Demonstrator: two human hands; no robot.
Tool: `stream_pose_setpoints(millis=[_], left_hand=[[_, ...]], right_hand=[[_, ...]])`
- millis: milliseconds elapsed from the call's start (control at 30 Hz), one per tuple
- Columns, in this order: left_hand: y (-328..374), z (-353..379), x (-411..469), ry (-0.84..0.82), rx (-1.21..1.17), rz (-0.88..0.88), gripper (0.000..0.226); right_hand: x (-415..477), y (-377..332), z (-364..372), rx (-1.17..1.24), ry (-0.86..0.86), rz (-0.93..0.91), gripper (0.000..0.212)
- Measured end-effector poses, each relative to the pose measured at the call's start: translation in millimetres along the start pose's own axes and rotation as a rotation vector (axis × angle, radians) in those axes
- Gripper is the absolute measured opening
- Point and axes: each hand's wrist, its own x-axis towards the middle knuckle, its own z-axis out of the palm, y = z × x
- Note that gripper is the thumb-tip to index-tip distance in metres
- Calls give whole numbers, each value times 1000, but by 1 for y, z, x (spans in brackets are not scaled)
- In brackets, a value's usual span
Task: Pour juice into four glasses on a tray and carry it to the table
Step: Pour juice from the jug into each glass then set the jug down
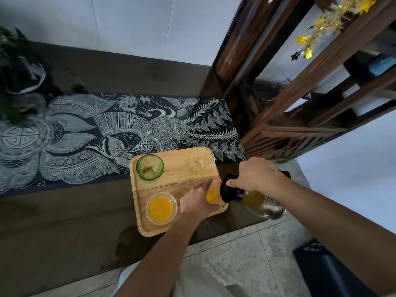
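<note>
Here right hand [255, 174] grasps tilted bottle [260, 203], label unreadable; left hand [198, 200] grasps glass [213, 196].

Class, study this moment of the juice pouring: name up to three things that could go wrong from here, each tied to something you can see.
1. The tilted bottle is in the right hand, its mouth beside the held glass; juice could miss.
2. The wooden tray has a corner over the table edge and could tip.
3. The left hand could knock the filled glass.
</note>
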Motion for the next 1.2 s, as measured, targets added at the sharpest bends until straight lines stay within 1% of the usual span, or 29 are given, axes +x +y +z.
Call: stream_pose_setpoints(millis=[333, 533, 1200], left_hand=[[0, 2, 1, -6, -5, 3, 103], [-2, 3, 2, -17, 1, -1, 103], [-4, 4, 2, 19, -24, 10, 102]], right_hand=[[-2, -2, -4, -16, -5, -21, 67], [-1, -7, -5, -51, -13, -21, 56], [3, -10, -1, -106, -47, -4, 58]])
